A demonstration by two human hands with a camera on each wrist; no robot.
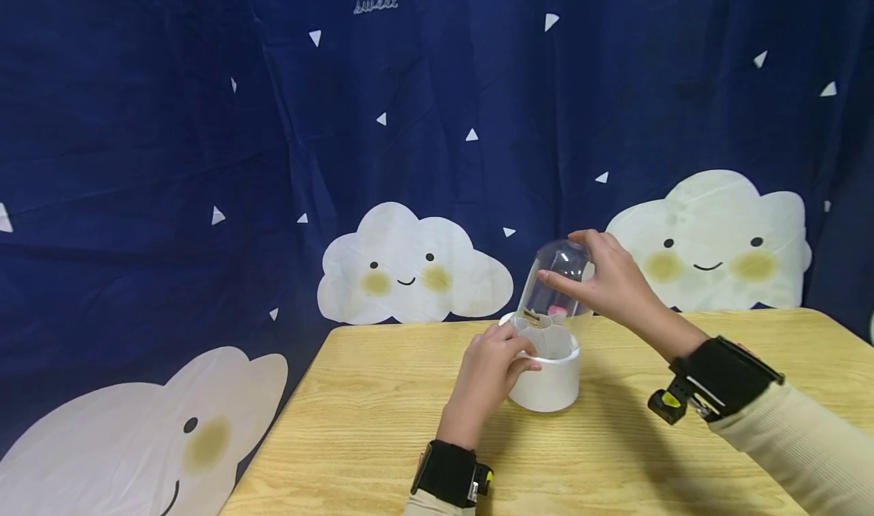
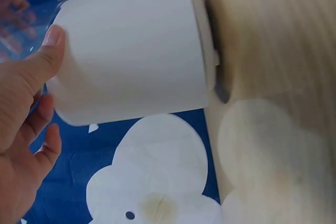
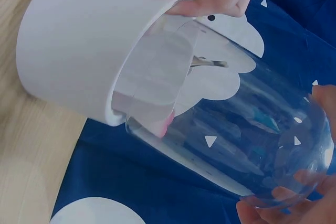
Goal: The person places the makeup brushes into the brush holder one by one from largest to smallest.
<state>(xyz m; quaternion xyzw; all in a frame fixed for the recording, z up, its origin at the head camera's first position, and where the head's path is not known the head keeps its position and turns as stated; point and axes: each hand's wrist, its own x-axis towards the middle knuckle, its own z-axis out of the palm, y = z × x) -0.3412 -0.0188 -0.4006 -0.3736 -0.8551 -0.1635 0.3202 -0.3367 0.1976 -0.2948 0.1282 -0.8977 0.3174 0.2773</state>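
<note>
A white round holder (image 1: 546, 387) stands on the table, with a pale divided insert (image 3: 155, 72) inside. My left hand (image 1: 485, 372) holds the holder's near-left rim; in the right wrist view its thumb lies on the outer wall and a finger at the rim. My right hand (image 1: 614, 281) grips the rounded top of a clear dome cover (image 3: 247, 135), thumb on one side and fingers on the other. The dome leans, with its open end around the insert at the holder's mouth. Through it show a thin metal-and-dark tool end (image 3: 210, 63) and something pink (image 1: 557, 310).
The light wood table (image 1: 382, 394) extends to both sides of the holder. Behind it hangs a dark blue curtain (image 1: 410, 159) printed with white clouds and triangles. Both wrists wear black straps (image 1: 727, 379) with small cameras.
</note>
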